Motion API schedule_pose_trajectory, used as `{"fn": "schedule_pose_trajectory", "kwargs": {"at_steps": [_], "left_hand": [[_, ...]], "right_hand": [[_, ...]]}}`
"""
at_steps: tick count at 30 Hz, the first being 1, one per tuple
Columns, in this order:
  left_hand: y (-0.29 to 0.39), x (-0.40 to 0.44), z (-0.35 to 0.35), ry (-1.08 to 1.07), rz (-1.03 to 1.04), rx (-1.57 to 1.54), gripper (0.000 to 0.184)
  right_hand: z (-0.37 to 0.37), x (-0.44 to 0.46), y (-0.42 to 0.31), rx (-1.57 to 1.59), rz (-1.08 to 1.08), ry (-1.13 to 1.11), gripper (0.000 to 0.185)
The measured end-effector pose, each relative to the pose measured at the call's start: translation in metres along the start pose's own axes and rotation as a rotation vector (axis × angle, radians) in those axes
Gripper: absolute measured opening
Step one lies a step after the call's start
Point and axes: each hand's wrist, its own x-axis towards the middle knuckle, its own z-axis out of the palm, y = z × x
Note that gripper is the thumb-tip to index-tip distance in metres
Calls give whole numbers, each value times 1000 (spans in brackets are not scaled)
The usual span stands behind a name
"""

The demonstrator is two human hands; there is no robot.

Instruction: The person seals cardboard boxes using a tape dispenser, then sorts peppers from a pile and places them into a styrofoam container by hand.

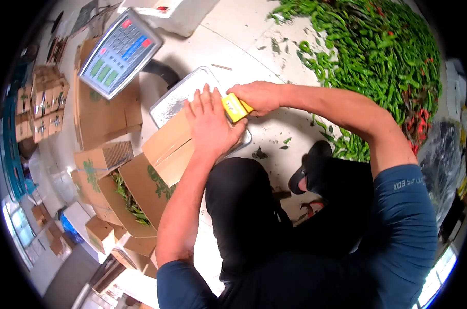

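My left hand [211,126] lies flat with fingers stretched out on top of a brown cardboard box [166,144], pressing near its far end. Beside those fingers, my right hand [258,99] is wrapped round a yellow tape dispenser [235,107] at the box's end. A shiny strip runs along the seam in the box top. Under the box is the silver pan [166,109] of a weighing scale, partly covered by box and hands. The underside of the dispenser is hidden.
A scale display [119,54] stands at upper left. An open carton [135,198] with green peppers sits left of my knee, near other cartons [110,113]. A large heap of green and red peppers [367,56] covers the floor at upper right. A white foam box [179,15] stands behind.
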Motion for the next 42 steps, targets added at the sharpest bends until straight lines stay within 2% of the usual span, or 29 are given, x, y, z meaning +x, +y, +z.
{"fn": "schedule_pose_trajectory", "kwargs": {"at_steps": [4,6,11,12,14,16,17,20,24,26,27,28,29,30,31,32,34,35,36,38,40,41,42], "left_hand": [[1,2,1,-22,34,35,95],[-2,2,7,-17,59,57,94],[-1,0,15,-21,63,91,93],[-1,0,15,-21,65,96,93],[-2,0,16,-25,79,98,90],[-4,0,17,-46,91,84,89],[-3,0,16,-55,90,91,86],[-10,-3,20,-21,131,86,78],[-26,-3,13,-32,138,-80,70],[-18,-3,10,-21,85,-170,66],[-14,-3,8,10,58,-163,62],[-10,-6,6,18,59,-154,63],[-9,-9,3,26,62,-145,63],[-12,-12,-2,34,64,-136,64],[-20,-19,-10,-18,21,-91,63],[-38,-30,-17,-66,-115,-73,62],[-103,-72,-10,-12,-320,122,61],[-123,-90,-11,8,-432,196,61],[-140,-104,-2,82,-512,-128,61],[-168,-128,15,240,-651,-778,63],[-166,-134,24,291,-824,-1493,62],[-164,-138,28,321,-883,-1861,61],[-166,-143,38,336,-895,-1905,61]], "right_hand": [[13,3,21,-92,-3,-52,61],[43,8,50,-325,4,-63,49],[74,9,64,-400,40,105,29],[66,11,55,-403,89,83,23],[42,17,25,-484,197,-59,19],[37,58,-10,-922,312,-574,34],[45,74,-18,-994,383,-743,34],[72,99,-43,-871,536,-546,34],[44,62,-20,-712,519,-322,33],[17,19,27,-464,425,-188,36],[15,0,49,-299,514,-12,39],[-1,-16,54,-133,627,112,27],[-21,-35,41,81,775,288,30],[-31,-47,41,321,837,464,28],[-32,-53,45,618,784,709,24],[-22,-50,40,989,633,1097,19],[-11,-23,22,1944,297,1340,29],[-14,-13,-8,2199,123,1375,36],[-17,-3,-38,2447,-70,1397,44],[12,32,-52,2619,-327,1263,64],[41,58,-70,2512,-159,1282,70],[57,63,-66,2694,-310,1080,71],[70,65,-58,2858,-452,851,72]]}}
